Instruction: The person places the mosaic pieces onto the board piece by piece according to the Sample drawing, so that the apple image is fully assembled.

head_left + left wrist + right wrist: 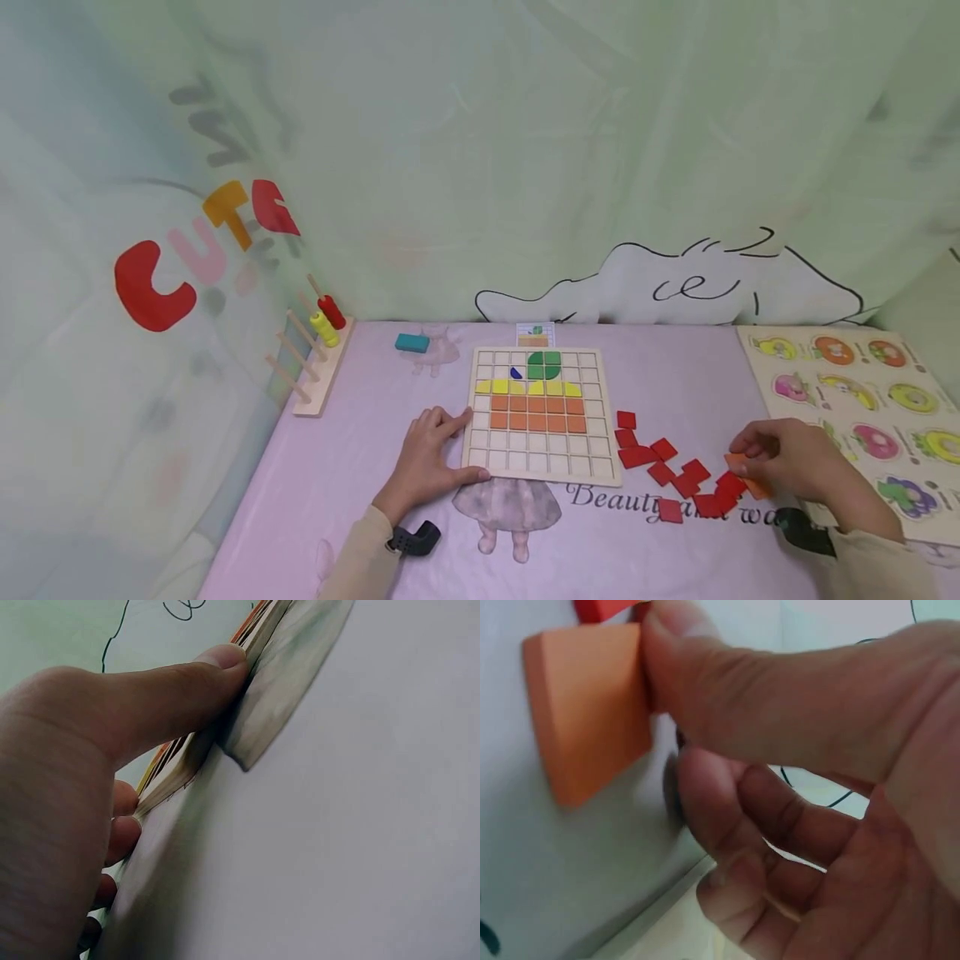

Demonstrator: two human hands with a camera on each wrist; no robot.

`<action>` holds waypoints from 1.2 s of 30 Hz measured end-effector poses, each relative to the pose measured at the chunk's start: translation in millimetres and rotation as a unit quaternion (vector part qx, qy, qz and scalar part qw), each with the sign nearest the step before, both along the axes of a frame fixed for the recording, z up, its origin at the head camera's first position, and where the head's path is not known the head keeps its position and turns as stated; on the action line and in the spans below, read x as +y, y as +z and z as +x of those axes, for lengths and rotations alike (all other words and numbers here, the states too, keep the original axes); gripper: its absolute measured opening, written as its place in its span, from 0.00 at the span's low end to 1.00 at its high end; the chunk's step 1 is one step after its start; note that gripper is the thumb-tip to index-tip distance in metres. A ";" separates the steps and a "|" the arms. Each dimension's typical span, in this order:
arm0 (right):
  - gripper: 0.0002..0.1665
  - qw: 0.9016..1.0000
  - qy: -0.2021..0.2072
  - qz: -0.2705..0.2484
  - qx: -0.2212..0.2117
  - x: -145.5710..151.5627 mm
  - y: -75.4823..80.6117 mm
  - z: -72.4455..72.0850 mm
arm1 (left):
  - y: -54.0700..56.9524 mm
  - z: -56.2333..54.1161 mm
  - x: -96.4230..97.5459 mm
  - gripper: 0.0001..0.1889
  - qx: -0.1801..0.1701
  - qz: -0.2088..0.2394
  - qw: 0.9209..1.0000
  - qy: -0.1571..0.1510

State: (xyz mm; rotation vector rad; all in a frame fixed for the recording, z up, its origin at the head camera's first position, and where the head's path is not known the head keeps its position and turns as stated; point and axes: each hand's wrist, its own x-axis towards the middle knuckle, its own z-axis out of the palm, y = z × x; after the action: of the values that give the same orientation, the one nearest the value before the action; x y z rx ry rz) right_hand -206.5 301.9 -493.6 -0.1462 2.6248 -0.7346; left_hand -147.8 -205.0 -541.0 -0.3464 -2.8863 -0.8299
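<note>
A wooden grid board (497, 460) lies on the table with orange, yellow, green and blue tiles in its cells. My left hand (429, 457) holds its near left corner, thumb at the front edge and index finger at the left edge. In the left wrist view, the thumb (180, 697) presses the board's edge (176, 776). To the right, my right hand (798, 467) pinches an orange tile (736, 459), largely hidden behind the thumb in the right wrist view. Another orange tile (592, 712) is beside the fingertips. Several red tiles (686, 485) lie scattered between board and right hand.
A small pattern card (535, 340) lies behind the board. Teal blocks (412, 342) sit at back left, near a peg stand (322, 387) with yellow and red beads. A fruit puzzle board (810, 404) covers the table's right side. Curtains (450, 167) hang behind.
</note>
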 end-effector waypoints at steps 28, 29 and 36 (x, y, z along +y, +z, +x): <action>0.34 0.977 -0.074 -0.168 0.107 -80.6 -2.5 -0.2 | -0.8 -0.3 -0.5 0.52 0.001 -0.005 1.000 0.000; 0.33 0.975 -0.071 -0.179 0.111 -92.2 -1.6 -1.5 | -0.5 -0.2 -0.4 0.52 0.001 -0.004 1.000 0.000; 0.22 0.966 -0.029 -0.230 0.118 -184.2 4.6 -21.4 | -3.5 -1.2 -1.9 0.52 0.009 -0.011 1.000 -0.003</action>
State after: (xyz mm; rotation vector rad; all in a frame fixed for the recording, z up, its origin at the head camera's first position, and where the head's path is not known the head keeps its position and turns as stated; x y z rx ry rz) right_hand -227.8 117.7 -489.0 -0.3063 2.6343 -1.4172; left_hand -149.0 -206.9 -544.5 -0.3641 -2.8806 -0.7932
